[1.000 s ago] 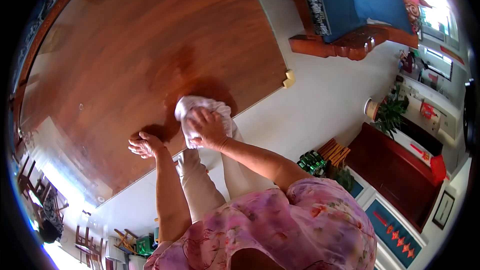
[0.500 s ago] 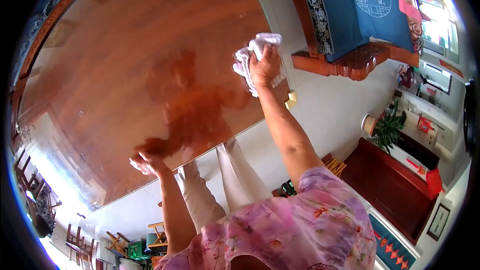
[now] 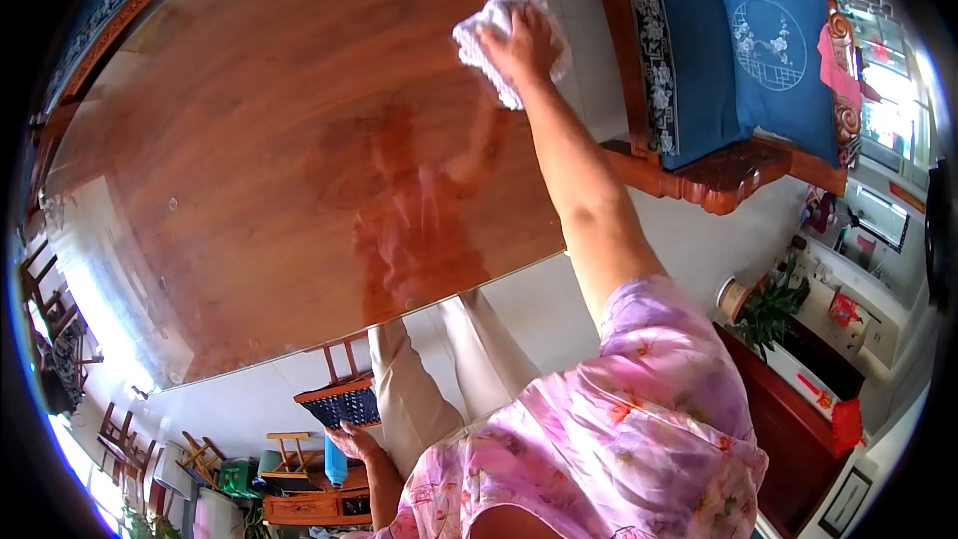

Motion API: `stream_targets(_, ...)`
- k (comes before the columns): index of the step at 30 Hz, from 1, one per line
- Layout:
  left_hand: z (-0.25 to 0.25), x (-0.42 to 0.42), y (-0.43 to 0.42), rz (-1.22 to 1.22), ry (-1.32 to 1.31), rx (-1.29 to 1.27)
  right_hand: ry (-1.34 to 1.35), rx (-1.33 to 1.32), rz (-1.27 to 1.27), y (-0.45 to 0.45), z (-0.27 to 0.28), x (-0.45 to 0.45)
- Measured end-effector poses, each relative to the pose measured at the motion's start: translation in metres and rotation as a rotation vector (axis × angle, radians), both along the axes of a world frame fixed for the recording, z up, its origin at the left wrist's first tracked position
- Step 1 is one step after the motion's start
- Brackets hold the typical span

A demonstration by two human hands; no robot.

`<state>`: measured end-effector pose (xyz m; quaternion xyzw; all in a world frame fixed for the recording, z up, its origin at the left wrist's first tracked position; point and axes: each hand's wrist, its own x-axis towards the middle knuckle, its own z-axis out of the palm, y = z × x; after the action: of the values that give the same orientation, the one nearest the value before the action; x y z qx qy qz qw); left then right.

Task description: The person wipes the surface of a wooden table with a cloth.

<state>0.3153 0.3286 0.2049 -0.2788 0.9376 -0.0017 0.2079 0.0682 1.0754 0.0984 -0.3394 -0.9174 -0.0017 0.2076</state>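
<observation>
A wet-looking, glossy brown wooden tabletop [image 3: 279, 160] fills the upper left and reflects my body. My right hand [image 3: 527, 45] presses a crumpled white-and-lilac cloth [image 3: 484, 40] onto the table near its right edge, fingers bent over it. Below the table's near edge, my left hand [image 3: 357, 441] hangs at my side with nothing visible in it, fingers apart. Close to the left hand are a dark woven stool seat [image 3: 339, 405] and a blue bottle-like object [image 3: 335, 461], which I cannot make out fully.
A carved wooden armchair with a blue cushion [image 3: 768, 50] stands beyond the table's right edge. A potted plant [image 3: 773, 309] and a dark red bench [image 3: 788, 419] are at the right. Wooden stools and a green crate [image 3: 238, 479] stand at lower left.
My right hand and the cloth have moved farther away along the table's right side. My left hand has dropped from the near table edge down to my side. The view has shifted.
</observation>
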Motion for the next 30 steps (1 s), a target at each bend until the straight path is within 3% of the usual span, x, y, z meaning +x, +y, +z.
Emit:
stream_targets(2,-0.002,-0.004,0.016,-0.066,-0.005,0.049,-0.154,-0.114,0.007,-0.037,0.035,0.031)
stream_targets(6,-0.011,0.003,0.038,-0.138,-0.037,0.142,-0.154,-0.185,0.108,-0.102,0.047,0.120)
stream_targets(14,-0.011,0.002,0.027,0.039,-0.032,0.287,-0.370,-0.341,0.215,-0.151,0.074,0.211)
stream_targets(17,-0.016,0.003,0.015,0.074,-0.062,0.247,-0.322,-0.246,0.144,-0.116,0.044,0.199)
stream_targets(20,-0.021,0.011,0.013,0.124,-0.105,0.278,-0.123,-0.089,0.012,-0.074,0.033,0.125)
stream_targets(24,-0.027,0.023,0.014,0.087,-0.167,0.295,-0.112,0.047,-0.077,-0.026,0.018,0.017)
stream_targets(28,-0.022,0.022,0.018,0.048,-0.190,0.275,0.026,-0.040,-0.174,0.001,0.015,-0.041)
stream_targets(30,-0.020,0.019,0.018,0.082,-0.193,0.272,0.000,-0.040,-0.029,-0.009,0.015,-0.024)
